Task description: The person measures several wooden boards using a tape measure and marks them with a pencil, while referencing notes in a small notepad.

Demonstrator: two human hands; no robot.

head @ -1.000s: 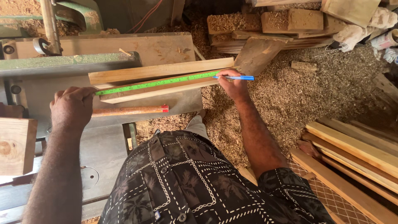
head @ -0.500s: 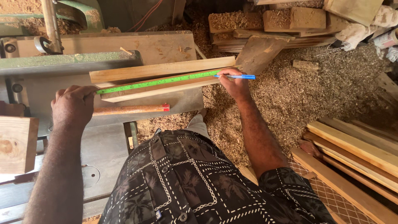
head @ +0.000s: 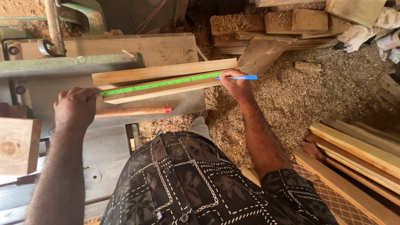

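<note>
Two long wooden boards (head: pixel 162 71) lie stacked on a grey machine table (head: pixel 50 89). A green measuring tape (head: pixel 160 83) runs along the lower board. My left hand (head: pixel 76 107) pins the tape's left end at the board's left edge. My right hand (head: pixel 234 85) holds a blue pen (head: pixel 241 77) with its tip on the board at the tape's right end. A wooden handle with a red tip (head: pixel 133 111) rests on the table just below the boards.
Sawdust (head: pixel 325 91) covers the floor to the right. Wooden planks (head: pixel 358 154) lie at the lower right, and offcuts (head: pixel 287 21) are piled at the top. A wood block (head: pixel 16 146) sits at the left, and a green machine part (head: pixel 71 14) stands at the top left.
</note>
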